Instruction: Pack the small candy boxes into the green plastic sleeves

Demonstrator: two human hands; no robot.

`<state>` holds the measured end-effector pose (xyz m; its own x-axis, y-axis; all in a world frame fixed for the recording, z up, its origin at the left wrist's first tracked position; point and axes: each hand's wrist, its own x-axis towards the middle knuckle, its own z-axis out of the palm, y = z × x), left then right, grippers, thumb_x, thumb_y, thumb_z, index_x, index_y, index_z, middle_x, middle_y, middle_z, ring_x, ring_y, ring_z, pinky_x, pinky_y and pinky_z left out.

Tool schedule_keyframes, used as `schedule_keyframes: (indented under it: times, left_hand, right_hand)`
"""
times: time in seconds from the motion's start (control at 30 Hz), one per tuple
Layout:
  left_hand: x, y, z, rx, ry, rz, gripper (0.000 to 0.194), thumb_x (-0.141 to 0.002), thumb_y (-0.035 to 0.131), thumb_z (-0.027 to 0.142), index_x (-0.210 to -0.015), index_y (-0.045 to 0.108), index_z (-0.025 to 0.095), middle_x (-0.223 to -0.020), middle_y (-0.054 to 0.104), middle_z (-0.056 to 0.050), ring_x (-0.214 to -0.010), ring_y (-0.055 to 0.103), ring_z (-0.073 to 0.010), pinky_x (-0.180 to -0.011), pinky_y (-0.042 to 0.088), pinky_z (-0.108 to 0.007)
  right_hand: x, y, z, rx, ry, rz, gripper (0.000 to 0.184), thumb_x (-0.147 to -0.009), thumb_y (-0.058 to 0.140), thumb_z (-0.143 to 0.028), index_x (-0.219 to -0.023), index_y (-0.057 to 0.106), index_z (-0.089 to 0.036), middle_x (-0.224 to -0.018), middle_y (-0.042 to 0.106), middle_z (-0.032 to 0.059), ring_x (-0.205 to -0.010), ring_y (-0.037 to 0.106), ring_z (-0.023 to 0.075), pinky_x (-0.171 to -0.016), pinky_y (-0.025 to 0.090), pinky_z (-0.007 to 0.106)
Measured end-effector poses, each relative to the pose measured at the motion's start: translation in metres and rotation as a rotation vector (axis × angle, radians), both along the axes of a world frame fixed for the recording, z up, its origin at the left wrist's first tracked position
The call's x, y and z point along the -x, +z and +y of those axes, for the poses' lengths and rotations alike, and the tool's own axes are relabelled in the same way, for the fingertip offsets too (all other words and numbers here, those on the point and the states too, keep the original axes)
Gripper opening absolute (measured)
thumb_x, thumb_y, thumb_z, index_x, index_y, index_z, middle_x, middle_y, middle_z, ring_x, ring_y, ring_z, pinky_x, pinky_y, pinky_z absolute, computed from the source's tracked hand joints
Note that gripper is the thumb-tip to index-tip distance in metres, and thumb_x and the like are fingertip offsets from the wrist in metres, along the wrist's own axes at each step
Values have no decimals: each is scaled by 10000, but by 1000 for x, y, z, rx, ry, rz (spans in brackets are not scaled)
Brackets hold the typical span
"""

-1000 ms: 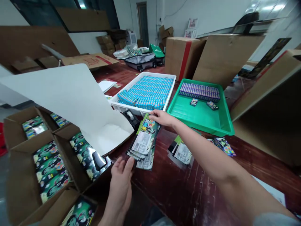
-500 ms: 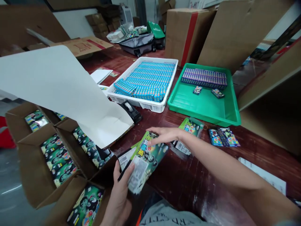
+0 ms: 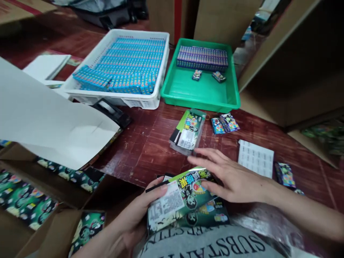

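Note:
My left hand [image 3: 141, 211] is closed around green-and-black candy packs [image 3: 193, 200] in front of the grey shirt. The top pack has a white label patch and bright lettering; another shows beneath it. My right hand [image 3: 228, 175] lies over the right end of the top pack, its thumb touching the print and its other fingers stretched out. Just beyond those fingertips, a similar green pack in a clear sleeve [image 3: 188, 132] rests on the dark red table. Small blue and purple candy packets [image 3: 225, 123] lie to its right.
A white crate [image 3: 158, 102] holds rows of small blue boxes. Beside it, a green tray [image 3: 199, 96] holds purple boxes and two loose packets. Open cartons [image 3: 51, 229] of green packs stand at lower left. A white label sheet [image 3: 255, 157] lies at right.
The view has turned down and to the right. The held packs have come closer to my body and tilted more level. My right hand's fingers have spread from the pack's upper edge.

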<state>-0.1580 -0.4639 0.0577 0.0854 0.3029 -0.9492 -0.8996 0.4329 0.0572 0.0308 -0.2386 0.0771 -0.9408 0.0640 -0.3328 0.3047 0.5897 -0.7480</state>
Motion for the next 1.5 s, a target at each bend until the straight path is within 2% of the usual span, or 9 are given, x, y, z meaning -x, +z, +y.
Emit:
schedule_keyframes:
  times: [0.17, 0.33, 0.5, 0.67, 0.9, 1.07, 1.2, 1.33, 1.5]
  left_hand:
    - [12, 4, 22, -86, -217, -134, 716, -821, 793, 479, -1413, 570, 143, -1158, 766, -174, -981, 763, -319, -918, 582, -436]
    - [29, 11, 33, -66, -263, -159, 837, -784, 616, 805, -1381, 580, 220, -1129, 760, -143, -907, 763, -349, -722, 616, -453]
    - [32, 8, 37, -29, -91, 77, 693, -902, 581, 670, -1439, 500, 240, -1104, 718, -131, -781, 758, -264, -635, 628, -375]
    - [8, -7, 20, -135, -54, 359, 695, -867, 748, 447, -1464, 472, 223, -1253, 679, -149, -1011, 736, -255, -877, 623, -379]
    - [12, -60, 3, -316, -760, 1480, 777, -767, 819, 417, -1453, 502, 237, -1452, 481, -166, -1352, 519, -395, -1136, 427, -639]
    - [52, -68, 30, -683, -1113, 1665, 1328, -689, 888, 509, -1652, -1, 293, -1707, 12, -195, -1562, 129, -466, -1208, 278, -689]
    - [61, -73, 48, -873, -1099, 1472, 1276, -702, 888, 377, -1640, 25, 320, -1647, 170, -166, -1530, 269, -410, -1216, 327, -623]
    - [54, -87, 47, -885, -1069, 1461, 1213, -703, 888, 393, -1626, 103, 336, -1596, 205, -153, -1518, 272, -422, -1201, 351, -632]
    - [39, -100, 42, -1022, -893, 1423, 1377, -600, 960, 412, -1615, 31, 346, -1610, 146, -172, -1513, 263, -433, -1191, 360, -631]
  right_hand:
    - [15, 22, -3, 20, 293, 146, 466, -968, 600, -396, -1423, 594, -296, -1584, 500, 30, -1459, 463, 290, -1239, 333, 519]
    - [42, -3, 29, 34, 160, 6, 912, -729, 763, -744, -1460, 539, -247, -1459, 617, 107, -1245, 642, 337, -1048, 526, 458]
    - [71, -42, 80, 135, 265, -168, 694, -832, 758, -565, -1396, 599, -194, -1313, 709, 81, -1117, 699, 268, -950, 548, 342]
    - [73, -56, 96, 319, 327, -103, 548, -962, 629, -520, -1433, 572, -246, -1335, 704, 18, -1135, 689, 205, -966, 533, 287]
    - [62, -56, 84, 265, 253, -26, 457, -1006, 570, -486, -1371, 614, -216, -1345, 686, 70, -1151, 669, 219, -977, 522, 314]
    - [64, -59, 85, 246, 242, -37, 484, -983, 595, -524, -1372, 622, -236, -1339, 697, 61, -1150, 681, 235, -990, 525, 336]
    - [28, -65, 84, 208, -132, 193, 683, -968, 489, -708, -1509, 499, -290, -1578, 501, 63, -1441, 469, 291, -1216, 349, 466]
    - [-20, -76, 42, 235, -670, 375, 773, -971, -59, -735, -1651, -14, -369, -1745, 124, -14, -1602, 140, 208, -1287, 201, 484]
    - [-28, -81, -25, -72, -716, 95, 847, -1061, 216, -577, -1502, -440, -270, -1737, -123, 87, -1611, 63, 245, -1240, 290, 550]
